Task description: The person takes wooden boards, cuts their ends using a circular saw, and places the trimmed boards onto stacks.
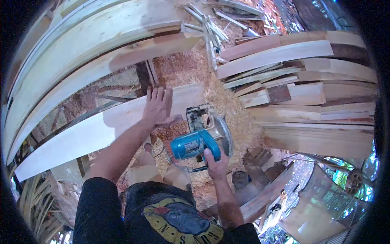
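My left hand lies flat on a long pale plank, fingers stretched toward its far edge and thumb out to the side. The plank runs from the lower left to near the middle of the view. In my right hand is a teal circular saw, gripped by its rear handle. The saw's metal base plate and round blade guard point away from me, close to the plank's right end. Whether the base touches the plank, I cannot tell. The blade itself is mostly hidden.
Several long boards lie side by side at the upper left. Stacked planks fill the right side. Thin offcuts are scattered at the top, and sawdust covers the ground. A dark wooden beam lies at lower right.
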Available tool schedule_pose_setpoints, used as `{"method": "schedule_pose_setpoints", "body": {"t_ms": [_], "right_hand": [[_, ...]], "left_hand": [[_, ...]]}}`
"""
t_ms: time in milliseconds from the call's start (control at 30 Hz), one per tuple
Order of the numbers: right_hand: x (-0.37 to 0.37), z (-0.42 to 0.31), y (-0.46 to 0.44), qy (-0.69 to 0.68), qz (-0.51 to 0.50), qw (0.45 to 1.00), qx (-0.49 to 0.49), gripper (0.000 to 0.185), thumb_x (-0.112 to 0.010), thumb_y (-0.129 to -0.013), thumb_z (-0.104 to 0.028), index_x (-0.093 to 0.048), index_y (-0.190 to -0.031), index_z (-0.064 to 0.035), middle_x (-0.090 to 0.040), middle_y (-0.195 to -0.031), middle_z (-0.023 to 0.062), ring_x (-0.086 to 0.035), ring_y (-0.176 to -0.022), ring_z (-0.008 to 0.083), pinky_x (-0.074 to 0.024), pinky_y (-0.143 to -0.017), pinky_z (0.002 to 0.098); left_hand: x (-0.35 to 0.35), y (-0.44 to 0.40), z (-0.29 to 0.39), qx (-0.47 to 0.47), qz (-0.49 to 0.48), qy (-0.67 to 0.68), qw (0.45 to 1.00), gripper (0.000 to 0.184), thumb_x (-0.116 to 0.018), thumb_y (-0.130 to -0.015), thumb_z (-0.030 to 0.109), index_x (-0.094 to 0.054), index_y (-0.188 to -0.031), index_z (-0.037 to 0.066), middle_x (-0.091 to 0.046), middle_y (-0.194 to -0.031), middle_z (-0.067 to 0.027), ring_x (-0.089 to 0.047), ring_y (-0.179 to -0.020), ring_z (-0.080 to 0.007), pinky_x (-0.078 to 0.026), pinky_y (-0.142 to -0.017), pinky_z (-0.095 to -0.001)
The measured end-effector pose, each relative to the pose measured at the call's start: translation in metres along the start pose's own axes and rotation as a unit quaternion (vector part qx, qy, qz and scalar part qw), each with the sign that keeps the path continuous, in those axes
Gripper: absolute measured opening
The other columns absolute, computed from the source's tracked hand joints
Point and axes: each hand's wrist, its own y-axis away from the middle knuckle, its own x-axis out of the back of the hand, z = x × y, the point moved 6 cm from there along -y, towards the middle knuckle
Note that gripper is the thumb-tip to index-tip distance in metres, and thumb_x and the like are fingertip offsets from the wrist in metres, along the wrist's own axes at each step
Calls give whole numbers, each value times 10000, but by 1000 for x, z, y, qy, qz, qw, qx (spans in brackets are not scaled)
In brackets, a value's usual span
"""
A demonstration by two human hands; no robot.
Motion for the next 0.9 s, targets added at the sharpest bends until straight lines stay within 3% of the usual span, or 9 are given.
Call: {"method": "schedule_pose_setpoints", "body": {"t_ms": [67,300,367,467,567,667,900], "right_hand": [[-2,-4,-1,-31,14,999,15,328,-751,-902,-308,-694,-1012,-4,-626,-749,33,-562,-685,117,-486,-647,308],[-10,-2,0,-47,15,998,41,332,-732,-923,-310,-681,-1009,7,-617,-732,3,-556,-665,96,-480,-625,289],[-12,-8,0,-40,8,998,56,349,-707,-939,-337,-650,-976,5,-591,-689,16,-548,-593,101,-451,-549,274],[-12,-6,-1,-45,-7,998,39,328,-711,-940,-317,-654,-976,5,-590,-676,13,-548,-589,94,-447,-541,274],[-13,-6,-1,-56,-13,998,25,306,-718,-936,-301,-659,-969,-2,-594,-676,9,-548,-590,90,-449,-541,276],[-16,-9,1,-56,-9,998,17,300,-719,-935,-299,-657,-958,-7,-593,-674,7,-542,-579,85,-445,-527,269],[-13,1,0,-49,-7,999,-8,304,-728,-930,-306,-656,-957,-12,-595,-683,-2,-538,-573,72,-443,-516,262]], "left_hand": [[4,-1,5,13,-6,9,1000,1204,-528,-724,868,-336,-1489,-42,-440,-1332,-244,-417,-1244,-420,-274,-1092,-612],[3,0,6,30,-40,7,999,1195,-524,-729,857,-337,-1494,-41,-447,-1337,-233,-428,-1246,-397,-280,-1097,-610],[3,1,5,23,-28,8,999,1193,-532,-728,850,-336,-1496,-41,-453,-1333,-229,-433,-1245,-393,-284,-1096,-604],[3,1,3,44,-19,-6,999,1148,-658,-681,776,-366,-1450,-26,-486,-1255,-184,-462,-1213,-342,-287,-1123,-613],[6,1,3,65,-33,20,997,1140,-662,-681,764,-371,-1447,-29,-491,-1264,-179,-458,-1223,-335,-284,-1128,-611],[-1,2,0,47,-43,12,998,1218,-574,-691,846,-349,-1470,-64,-478,-1297,-204,-453,-1229,-365,-295,-1093,-600],[-5,3,0,45,-22,21,999,1207,-606,-674,834,-365,-1450,-58,-490,-1294,-196,-458,-1236,-363,-288,-1112,-607]]}}
